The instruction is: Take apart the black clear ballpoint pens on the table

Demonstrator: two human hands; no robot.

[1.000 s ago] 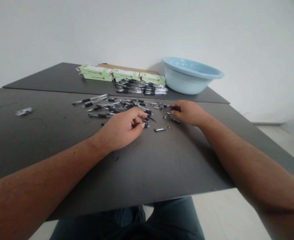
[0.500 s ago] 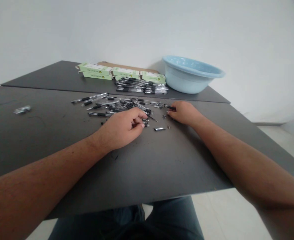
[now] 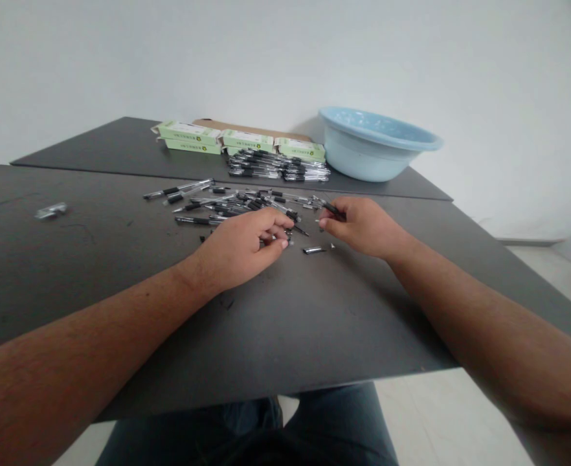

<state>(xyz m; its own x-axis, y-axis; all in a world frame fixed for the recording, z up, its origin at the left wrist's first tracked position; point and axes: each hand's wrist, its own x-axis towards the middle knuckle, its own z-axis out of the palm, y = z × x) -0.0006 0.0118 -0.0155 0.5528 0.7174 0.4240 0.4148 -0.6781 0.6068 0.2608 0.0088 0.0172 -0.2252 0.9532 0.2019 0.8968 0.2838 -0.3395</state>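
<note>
My right hand (image 3: 360, 223) is closed around a black-gripped pen (image 3: 333, 208), whose clear end points up and to the left. Fingers loosely curled and apart from the thumb, my left hand (image 3: 249, 246) hovers at the near edge of a loose pile of pens (image 3: 237, 202). I see nothing held in it, though its palm side is partly hidden. Between the hands lies a short pen part (image 3: 313, 250) with a dark tip, and a tiny piece (image 3: 333, 246) sits beside it.
Behind the pile, on a second dark tabletop, are stacked pens (image 3: 256, 164), green-and-white boxes (image 3: 193, 139) and a light blue basin (image 3: 363, 155). A small clear bundle (image 3: 51, 211) lies far left. The dark table (image 3: 285, 336) ends before my lap.
My right hand has lifted slightly with the pen, which is now tilted and shows more of its length. The left hand's fingers have spread a little. The view has shifted slightly.
</note>
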